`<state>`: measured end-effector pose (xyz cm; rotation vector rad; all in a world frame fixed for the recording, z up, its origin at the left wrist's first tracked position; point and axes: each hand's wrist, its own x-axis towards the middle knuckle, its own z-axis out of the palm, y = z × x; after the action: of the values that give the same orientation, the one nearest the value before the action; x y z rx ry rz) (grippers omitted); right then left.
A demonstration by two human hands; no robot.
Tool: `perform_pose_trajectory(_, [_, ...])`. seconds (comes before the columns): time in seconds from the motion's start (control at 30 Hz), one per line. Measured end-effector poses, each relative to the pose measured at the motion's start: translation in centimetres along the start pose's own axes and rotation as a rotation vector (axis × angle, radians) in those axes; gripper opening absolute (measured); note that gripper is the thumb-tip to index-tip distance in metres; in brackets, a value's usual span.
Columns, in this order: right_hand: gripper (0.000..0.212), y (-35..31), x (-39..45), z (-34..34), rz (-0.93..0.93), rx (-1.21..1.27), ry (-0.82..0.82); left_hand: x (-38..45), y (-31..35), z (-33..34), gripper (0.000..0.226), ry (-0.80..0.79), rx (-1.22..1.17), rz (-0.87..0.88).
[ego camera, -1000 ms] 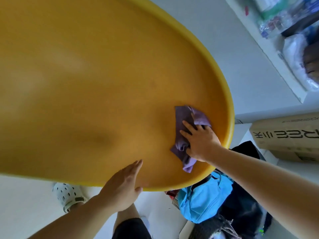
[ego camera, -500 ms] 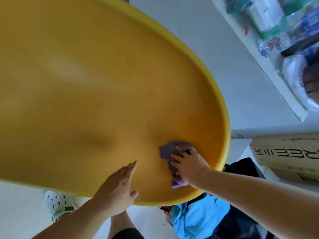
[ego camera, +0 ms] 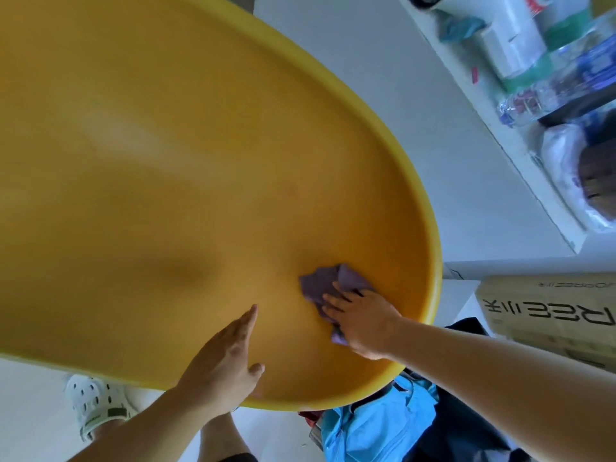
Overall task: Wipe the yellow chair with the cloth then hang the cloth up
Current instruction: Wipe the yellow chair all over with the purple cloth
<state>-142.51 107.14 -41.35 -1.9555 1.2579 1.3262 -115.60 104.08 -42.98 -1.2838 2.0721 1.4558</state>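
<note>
Nearest, below the near edge of the tabletop, a white perforated clog [ego camera: 95, 405] stood on the pale floor, and to its right a bright blue fabric bundle [ego camera: 376, 428] lay against something dark. The left hand [ego camera: 226, 358] rested flat on the yellow tabletop [ego camera: 166, 161] just inside that near edge, its fingers straight and close together, pointing away from the person, thumb out to the side, holding nothing. Just to its right, apart from it, the right hand [ego camera: 361, 323] pressed down on a crumpled purple cloth [ego camera: 328, 283] with its fingers laid out over the fabric rather than wrapped round it. The cloth sat on the tabletop near the right end of the near edge, inside the raised rim; most of it bunched out beyond the fingertips, and a small end showed under the heel of the hand. Past the tabletop's right edge a cardboard box [ego camera: 550, 311] with printed lettering lay on its side. Farther off, at the top right, a white shelf [ego camera: 493, 135] held plastic-wrapped rolls [ego camera: 513, 45] and bottles [ego camera: 550, 95].
</note>
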Motion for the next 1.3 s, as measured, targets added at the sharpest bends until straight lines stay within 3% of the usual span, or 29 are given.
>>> perform_pose_trajectory(0.03, [0.066,0.2,0.0,-0.8,-0.066,0.039,-0.019,0.3,0.2,-0.7,0.097,0.011,-0.019,-0.002])
perform_pose_trajectory(0.1, [0.085,3.4,2.1,-2.9,-0.177,0.049,0.134,1.1,0.6,-2.3,0.097,0.041,-0.037,0.015])
perform_pose_trajectory(0.13, [0.091,6.1,3.1,-4.7,-0.117,0.049,0.275,1.5,0.8,-3.1,0.097,0.06,-0.037,0.026])
perform_pose_trajectory(0.2, [0.082,11.6,3.7,-9.9,0.265,-0.292,0.475,2.5,1.1,-4.4,0.097,0.082,-0.032,0.032])
perform_pose_trajectory(0.23, [0.077,13.4,3.7,-11.6,0.361,-0.41,0.506,3.0,1.2,-4.7,0.097,0.086,-0.032,0.03])
perform_pose_trajectory(0.3, [0.071,14.3,4.3,-12.8,0.388,-0.521,0.508,3.6,0.9,-5.2,0.098,0.082,-0.041,0.012])
perform_pose_trajectory(0.37, [0.067,12.2,6.2,-10.3,0.358,-0.354,0.527,3.7,0.5,-5.1,0.098,0.075,-0.053,-0.008])
perform_pose_trajectory(0.5, [0.061,1.1,8.8,-0.8,0.199,0.039,0.329,3.1,-1.7,-4.4,0.101,0.05,-0.017,-0.055])
perform_pose_trajectory(0.57, [0.06,-5.3,8.0,1.9,-0.014,0.195,0.298,2.5,-3.0,-3.9,0.106,0.047,0.006,-0.08])
perform_pose_trajectory(0.63, [0.059,-8.5,7.4,3.6,-0.266,0.098,0.222,2.1,-3.9,-3.8,0.109,0.039,0.032,-0.087])
perform_pose_trajectory(0.7, [0.057,-6.2,6.2,1.7,-0.443,-0.01,0.175,1.7,-4.0,-3.9,0.11,0.018,0.037,-0.089])
perform_pose_trajectory(0.77, [0.062,0.3,6.3,-0.6,-0.352,0.34,0.249,1.7,-3.5,-4.4,0.108,0.02,0.035,-0.06])
perform_pose_trajectory(0.8, [0.074,4.0,6.2,-2.8,-0.163,0.053,0.264,1.8,-3.1,-4.7,0.107,0.022,0.028,-0.047])
perform_pose_trajectory(0.83, [0.078,7.6,5.9,-5.6,0.055,0.022,0.377,2.0,-2.8,-4.9,0.106,0.023,0.018,-0.041])
perform_pose_trajectory(0.87, [0.072,11.0,5.8,-7.5,0.16,-0.326,0.606,2.3,-2.5,-5.1,0.105,0.021,0.009,-0.04])
perform_pose_trajectory(0.9, [0.064,13.7,5.6,-9.8,0.237,-0.193,0.618,2.5,-2.2,-5.1,0.104,0.023,0.002,-0.038])
perform_pose_trajectory(0.93, [0.06,15.2,5.7,-10.5,0.268,-0.38,0.609,2.8,-2.1,-5.0,0.103,0.027,-0.002,-0.037])
perform_pose_trajectory(0.97, [0.059,14.8,6.0,-10.8,0.293,-0.36,0.664,3.0,-2.1,-4.8,0.103,0.033,-0.007,-0.04])
perform_pose_trajectory(1.07, [0.061,9.8,7.9,-8.4,0.401,-0.173,0.511,3.2,-2.2,-3.5,0.104,0.019,-0.032,-0.074])
perform_pose_trajectory(1.2, [0.057,-2.3,10.6,0.7,0.049,0.31,0.324,3.1,-3.1,-2.4,0.099,-0.015,0.061,-0.061])
perform_pose_trajectory(1.3, [0.052,-11.6,9.0,3.5,-0.205,0.27,0.4,2.9,-4.4,-2.2,0.096,-0.039,0.1,-0.095])
